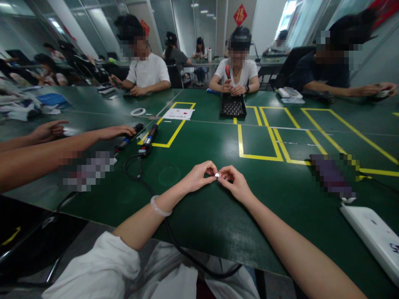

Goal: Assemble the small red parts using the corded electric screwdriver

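Above the green table [215, 224], my two hands meet fingertip to fingertip. A small white and red piece [217, 175] sits between them, too small to name. My left hand [201, 176] pinches its left side between thumb and fingers. From the other side my right hand [233, 180] pinches it too, with the fingers curled. The fingertips hide part of the piece. A pale bangle is on my left wrist.
To the left, a neighbour's hand [116, 132] rests by a black cylindrical device [149, 139] with a cable. A white power strip [370, 236] lies at right near a blurred-out phone-like object [330, 172]. Across the table, a person handles a black tray [233, 109]. Yellow tape marks the tabletop.
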Demonstrator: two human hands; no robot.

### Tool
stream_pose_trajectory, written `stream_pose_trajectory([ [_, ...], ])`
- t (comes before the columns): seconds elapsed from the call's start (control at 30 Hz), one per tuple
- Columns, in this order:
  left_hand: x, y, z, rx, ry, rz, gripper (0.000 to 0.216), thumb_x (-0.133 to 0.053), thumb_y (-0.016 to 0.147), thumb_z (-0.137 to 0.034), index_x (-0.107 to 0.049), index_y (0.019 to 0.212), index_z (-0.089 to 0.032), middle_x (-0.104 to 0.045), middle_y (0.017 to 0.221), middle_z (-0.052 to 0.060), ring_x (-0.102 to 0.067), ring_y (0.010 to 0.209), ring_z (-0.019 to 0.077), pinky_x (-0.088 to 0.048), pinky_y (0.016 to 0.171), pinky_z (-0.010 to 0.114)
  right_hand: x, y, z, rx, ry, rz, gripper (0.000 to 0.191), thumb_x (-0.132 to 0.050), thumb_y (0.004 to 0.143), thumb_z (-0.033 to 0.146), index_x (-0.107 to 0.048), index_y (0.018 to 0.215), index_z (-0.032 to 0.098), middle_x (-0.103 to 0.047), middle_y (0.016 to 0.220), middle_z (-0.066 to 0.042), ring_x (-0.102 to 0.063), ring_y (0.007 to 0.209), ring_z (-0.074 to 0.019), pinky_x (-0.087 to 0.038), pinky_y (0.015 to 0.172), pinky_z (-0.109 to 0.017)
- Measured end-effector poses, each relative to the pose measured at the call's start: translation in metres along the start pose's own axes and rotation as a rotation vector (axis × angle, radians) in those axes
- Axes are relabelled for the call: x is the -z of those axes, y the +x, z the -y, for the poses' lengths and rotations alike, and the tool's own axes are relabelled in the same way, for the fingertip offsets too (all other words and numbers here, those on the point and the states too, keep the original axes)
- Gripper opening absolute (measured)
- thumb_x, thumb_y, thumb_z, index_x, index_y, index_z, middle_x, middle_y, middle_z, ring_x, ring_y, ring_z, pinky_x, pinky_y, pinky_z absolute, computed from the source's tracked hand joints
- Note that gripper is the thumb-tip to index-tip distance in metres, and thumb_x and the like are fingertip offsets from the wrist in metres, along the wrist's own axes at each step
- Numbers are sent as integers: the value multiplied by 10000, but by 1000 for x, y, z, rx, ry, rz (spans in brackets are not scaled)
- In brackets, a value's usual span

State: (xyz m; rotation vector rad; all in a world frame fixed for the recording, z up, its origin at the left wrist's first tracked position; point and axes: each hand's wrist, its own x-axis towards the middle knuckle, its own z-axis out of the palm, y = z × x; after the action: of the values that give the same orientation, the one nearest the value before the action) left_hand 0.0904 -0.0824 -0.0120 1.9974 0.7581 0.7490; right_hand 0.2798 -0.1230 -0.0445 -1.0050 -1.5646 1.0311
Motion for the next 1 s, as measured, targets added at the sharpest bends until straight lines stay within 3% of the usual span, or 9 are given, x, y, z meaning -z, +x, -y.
stream_pose_trajectory([
  [0.67, 6, -3, -5, 22, 73, 42, 170, -644, 842, -297, -615, 919, -148, -673, 929, 60, -644, 866, 159, -489, 818, 292, 4, 0, -7, -48, 19, 22, 222, -654, 830, 378, -607, 937, 189, -644, 817, -27, -587, 704, -154, -477, 656, -290],
  [0.73, 11, -3, -8, 13, 77, 56, 217, -633, 851, -323, -610, 986, -155, -671, 968, 60, -645, 892, 159, -491, 833, 294, 4, 0, -6, -54, 29, 16, 230, -656, 828, 382, -605, 940, 188, -640, 815, -28, -582, 699, -153, -472, 650, -287],
  [0.87, 41, -2, -4, 43, 208, -32, 360, -560, 894, -392, -543, 1192, -190, -659, 1037, 57, -636, 952, 167, -493, 875, 316, 4, -1, -3, -75, 24, 4, 239, -653, 826, 382, -599, 945, 182, -627, 800, -24, -562, 686, -146, -450, 634, -276],
  [1.0, 99, -9, 28, 149, 591, -187, 388, -495, 907, -439, -558, 1187, -177, -621, 1126, 82, -603, 1033, 204, -464, 940, 363, 4, -1, -1, -86, 18, 11, 231, -648, 825, 362, -602, 953, 176, -618, 807, -25, -553, 698, -145, -437, 644, -276],
])
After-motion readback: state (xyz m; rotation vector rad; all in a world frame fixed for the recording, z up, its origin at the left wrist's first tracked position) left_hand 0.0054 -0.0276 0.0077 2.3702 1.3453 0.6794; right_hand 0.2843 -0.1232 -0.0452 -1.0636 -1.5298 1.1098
